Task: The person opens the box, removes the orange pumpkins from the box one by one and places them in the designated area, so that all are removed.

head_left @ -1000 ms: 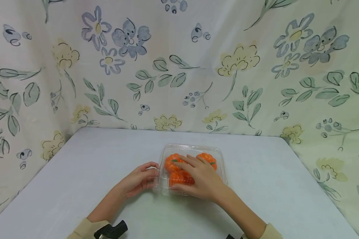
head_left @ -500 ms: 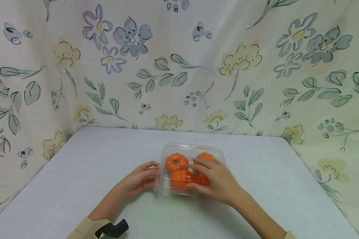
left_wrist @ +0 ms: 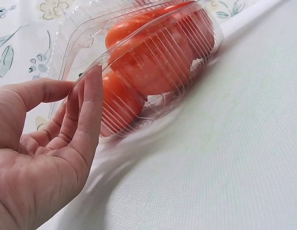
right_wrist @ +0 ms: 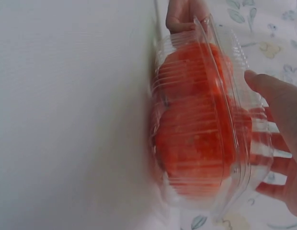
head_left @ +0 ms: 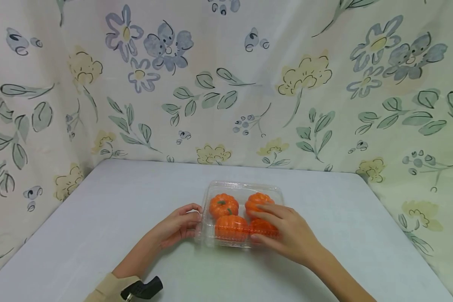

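Note:
A clear plastic clamshell container [head_left: 245, 189] stands on the table with its lid down over several small orange toy pumpkins [head_left: 231, 227] with green stems. At its left side, my left hand [head_left: 178, 225] pinches the rim between thumb and fingers, as the left wrist view shows up close [left_wrist: 57, 124]. My right hand [head_left: 289, 231] lies over the right part of the lid, its fingers spread and fairly straight. In the right wrist view, that hand [right_wrist: 282, 134] reaches across the lid's top. The right-hand pumpkins are partly covered by its fingers.
The white-covered table [head_left: 143, 184] extends on all sides of the container. A floral curtain [head_left: 226, 121] hangs behind it and along both sides. A black wrist device [head_left: 141, 289] shows at my left sleeve [head_left: 111, 287].
My right hand has slid to the right across the lid, uncovering the left pumpkins. My left hand keeps its hold on the rim, and the container stays in place.

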### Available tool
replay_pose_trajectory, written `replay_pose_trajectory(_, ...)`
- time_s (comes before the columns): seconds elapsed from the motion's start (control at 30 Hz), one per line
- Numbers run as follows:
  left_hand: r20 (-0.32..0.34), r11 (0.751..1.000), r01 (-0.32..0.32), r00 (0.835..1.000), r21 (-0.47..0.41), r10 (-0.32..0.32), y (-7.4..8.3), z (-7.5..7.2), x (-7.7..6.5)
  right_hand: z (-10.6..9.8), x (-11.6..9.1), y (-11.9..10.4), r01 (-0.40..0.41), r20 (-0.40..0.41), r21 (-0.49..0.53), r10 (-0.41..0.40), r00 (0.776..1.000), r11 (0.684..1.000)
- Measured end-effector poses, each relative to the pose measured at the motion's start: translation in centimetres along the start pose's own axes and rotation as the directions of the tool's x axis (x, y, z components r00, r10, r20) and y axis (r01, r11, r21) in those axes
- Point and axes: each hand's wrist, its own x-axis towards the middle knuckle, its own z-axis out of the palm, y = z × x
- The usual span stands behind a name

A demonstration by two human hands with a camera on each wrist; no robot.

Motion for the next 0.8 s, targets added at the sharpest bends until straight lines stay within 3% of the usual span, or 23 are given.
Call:
replay_pose_trajectory(0.53,-0.003,1.000,-0.004,1.000,0.001,0.004,0.1,0.1,-0.1,-0.5,-2.6,2.2,0.052,-0.161,-0.005,-0.053,0.986,0.999)
replay_pose_trajectory(0.8,0.007,1.000,-0.006,1.000,-0.014,0.006,0.1,0.1,-0.1,-0.7,-3.9,2.7,-0.003,-0.182,0.012,0.005,0.983,1.000)
